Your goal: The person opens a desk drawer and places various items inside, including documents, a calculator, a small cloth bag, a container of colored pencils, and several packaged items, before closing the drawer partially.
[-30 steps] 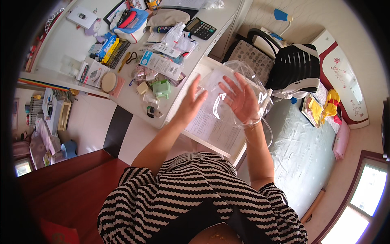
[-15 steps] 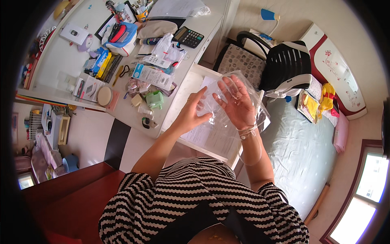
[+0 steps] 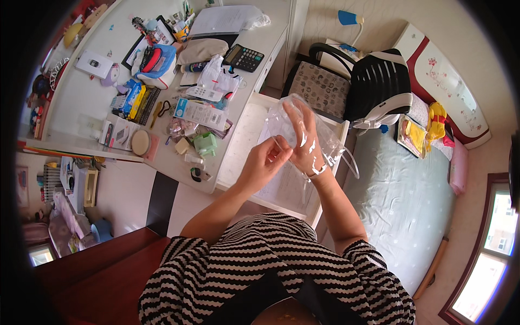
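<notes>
A clear, glossy plastic bag point(image 3: 277, 116) with a cord-like handle hangs around my right hand point(image 3: 309, 146), which is inside it. The fingers of that hand are stretched upward and seen through the film, gripping nothing visible. My left hand point(image 3: 265, 163) is closed, thumb and fingertips pinching the bag's film beside the right hand. Both hands are above a pulled-out white drawer point(image 3: 238, 138) with printed paper sheets point(image 3: 279, 187) lying in it.
Left of the drawer, a cluttered white desk point(image 3: 176, 100) holds a calculator point(image 3: 244, 58), a green plastic container point(image 3: 205, 144) and a round pale lid point(image 3: 141, 142). A black-and-white chair point(image 3: 379, 81) and a bed point(image 3: 403, 184) stand to the right.
My left hand has gone from spread fingers to a pinch on the bag and moved closer to my right hand. The right hand has turned, its fingers drawn together; the bag's handle has swung right.
</notes>
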### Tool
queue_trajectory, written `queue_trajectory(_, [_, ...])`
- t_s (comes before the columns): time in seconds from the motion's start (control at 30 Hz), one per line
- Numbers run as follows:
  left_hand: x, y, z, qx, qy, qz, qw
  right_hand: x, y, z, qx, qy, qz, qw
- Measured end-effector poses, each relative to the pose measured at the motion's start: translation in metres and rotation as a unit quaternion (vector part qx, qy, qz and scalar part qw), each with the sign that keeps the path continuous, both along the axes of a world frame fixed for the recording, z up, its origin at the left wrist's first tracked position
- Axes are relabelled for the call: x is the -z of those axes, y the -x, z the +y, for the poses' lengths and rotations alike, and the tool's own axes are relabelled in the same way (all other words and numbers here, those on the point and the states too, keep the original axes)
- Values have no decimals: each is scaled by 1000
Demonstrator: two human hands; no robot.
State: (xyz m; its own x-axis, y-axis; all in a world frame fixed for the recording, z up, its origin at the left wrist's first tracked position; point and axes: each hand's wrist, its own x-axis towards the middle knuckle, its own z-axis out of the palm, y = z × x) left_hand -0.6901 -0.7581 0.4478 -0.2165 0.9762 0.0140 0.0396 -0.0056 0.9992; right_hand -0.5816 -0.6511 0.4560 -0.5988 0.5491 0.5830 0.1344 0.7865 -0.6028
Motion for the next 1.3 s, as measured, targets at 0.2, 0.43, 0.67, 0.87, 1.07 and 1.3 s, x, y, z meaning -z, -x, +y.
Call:
queue_trajectory(0.2, [17,3,-7,17,-64,-61,996,-14,-6,14,83,-143,1,986])
queue_trajectory(0.43, [8,11,-14,38,-83,-21,996,15,1,5,80,227,198,950])
queue_trajectory(0.67, [22,2,-13,93,-110,149,978,33,-3,21,58,634,413,651])
queue_trajectory(0.87, [37,14,-27,50,-21,79,995,39,6,15,-262,696,574,342])
queue_trajectory(1.07, [36,29,-34,-165,-61,134,975,-2,42,-8,-70,479,422,766])
queue_trajectory(1.3, [5,30,-60,1,-144,261,954,-2,104,-30,63,408,386,825])
